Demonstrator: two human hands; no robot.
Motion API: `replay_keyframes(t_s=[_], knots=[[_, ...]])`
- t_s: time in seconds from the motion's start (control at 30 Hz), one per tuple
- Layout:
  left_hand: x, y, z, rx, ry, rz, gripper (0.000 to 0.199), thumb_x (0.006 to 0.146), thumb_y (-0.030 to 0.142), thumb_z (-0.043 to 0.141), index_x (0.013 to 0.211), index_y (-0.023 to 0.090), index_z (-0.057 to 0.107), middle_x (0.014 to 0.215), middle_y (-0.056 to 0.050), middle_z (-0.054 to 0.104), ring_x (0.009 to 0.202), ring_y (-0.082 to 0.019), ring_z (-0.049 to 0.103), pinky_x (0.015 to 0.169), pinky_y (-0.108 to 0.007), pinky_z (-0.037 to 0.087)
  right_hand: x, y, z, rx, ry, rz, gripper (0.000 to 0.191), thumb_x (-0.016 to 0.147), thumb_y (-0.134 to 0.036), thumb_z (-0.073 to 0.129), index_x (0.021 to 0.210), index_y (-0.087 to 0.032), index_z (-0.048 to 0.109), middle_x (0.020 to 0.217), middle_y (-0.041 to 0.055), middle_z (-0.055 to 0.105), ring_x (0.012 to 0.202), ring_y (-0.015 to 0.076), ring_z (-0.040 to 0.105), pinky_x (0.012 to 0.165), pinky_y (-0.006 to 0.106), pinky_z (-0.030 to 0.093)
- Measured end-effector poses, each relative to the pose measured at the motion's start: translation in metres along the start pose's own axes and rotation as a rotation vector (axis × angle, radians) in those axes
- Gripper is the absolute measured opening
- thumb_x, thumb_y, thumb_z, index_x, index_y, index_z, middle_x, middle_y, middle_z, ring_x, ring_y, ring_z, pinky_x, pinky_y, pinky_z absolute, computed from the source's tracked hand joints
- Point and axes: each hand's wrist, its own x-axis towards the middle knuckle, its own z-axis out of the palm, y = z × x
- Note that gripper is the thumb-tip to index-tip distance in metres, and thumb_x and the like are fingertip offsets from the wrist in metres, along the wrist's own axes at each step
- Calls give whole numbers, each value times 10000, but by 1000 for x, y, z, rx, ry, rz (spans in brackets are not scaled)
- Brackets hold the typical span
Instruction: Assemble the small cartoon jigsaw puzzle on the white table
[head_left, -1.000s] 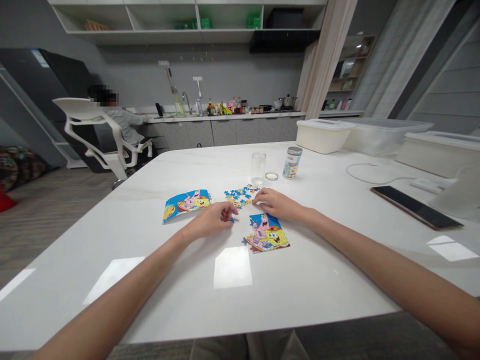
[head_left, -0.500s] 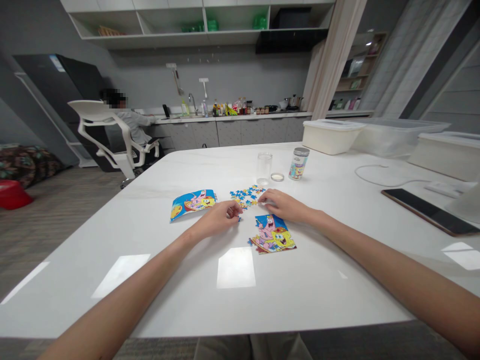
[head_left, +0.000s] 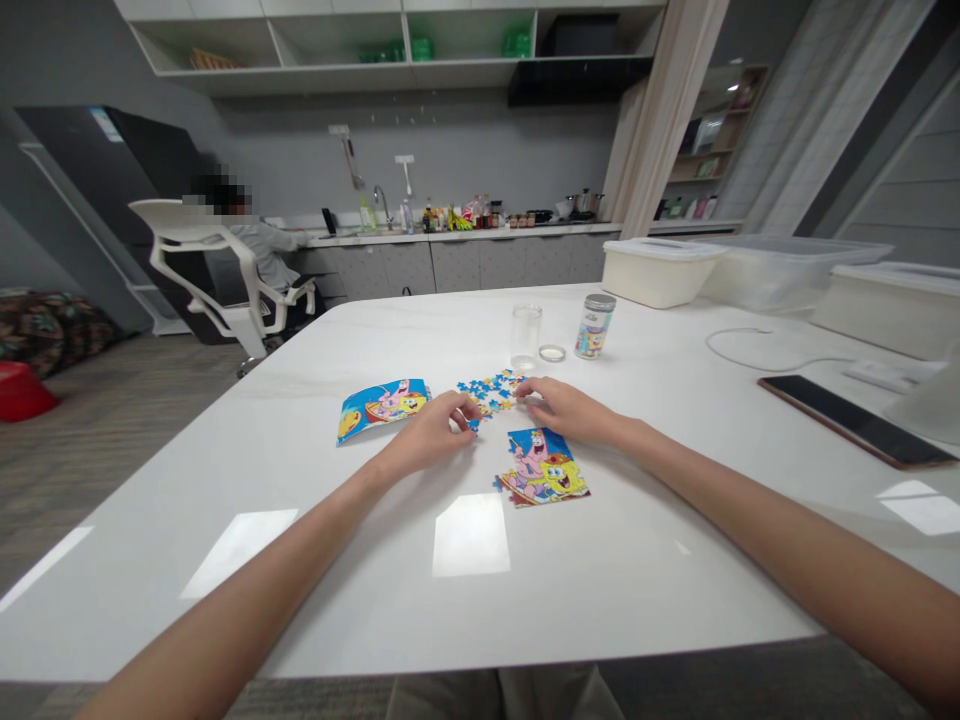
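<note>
Watching from my end, the thing I'd worry about is my right hand [head_left: 571, 410]: the joined puzzle section [head_left: 544, 468] is flat on the table [head_left: 360, 620] just on the near side of that grip, so if I pull the hand straight back low, the heel could snag it and pop the edge tabs loose. The loose pieces [head_left: 491, 386] sit right at those fingertips and beyond the left hand [head_left: 433, 428], so a careless sweep might scatter them. Pose-wise, both forearms angle inward, right palm down with bent fingers at the pile's edge, left fingers curled around toward the thumb. There's a blue piece [head_left: 473, 425] by the left fingertips, but honestly can't tell if either grip is pinching anything
</note>
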Motion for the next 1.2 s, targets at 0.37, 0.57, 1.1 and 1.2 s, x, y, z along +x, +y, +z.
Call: replay_keyframes(t_s=[0.37, 0.57, 1.1, 1.2], knots=[[0, 0, -1, -27, -33, 2, 159, 714, 134, 600, 859, 196, 579, 971, -25, 627, 777, -134, 624, 652, -250, 509, 0, 3, 0, -6, -18, -72, 214, 852, -104, 485, 1016, -176, 601, 1076, 101, 645, 1041, 220, 587, 925, 395, 464], [0, 1, 0, -37, -30, -3, 159, 720, 120, 579, 860, 197, 576, 991, -28, 630, 789, -133, 625, 663, -247, 512, 1, 7, 1, -22, -13, -159, 212, 864, -101, 474, 969, -198, 631, 1068, 85, 641, 1061, 214, 574, 938, 409, 463], [-2, 2, 1, -116, -173, 45, 185, 712, 143, 615, 884, 204, 581, 863, -13, 675, 781, -140, 629, 654, -249, 498, 1, 2, -1, -32, 13, -126, 204, 902, -192, 503, 933, -195, 705, 1001, 90, 633, 968, 209, 590, 879, 380, 485], [-3, 3, 0, -113, -158, 56, 223, 699, 134, 613, 909, 204, 586, 844, -13, 670, 776, -140, 623, 656, -250, 494, 2, 3, -1, -37, 30, -136, 221, 889, -165, 491, 913, -181, 711, 977, 90, 636, 962, 214, 587, 871, 380, 481]])
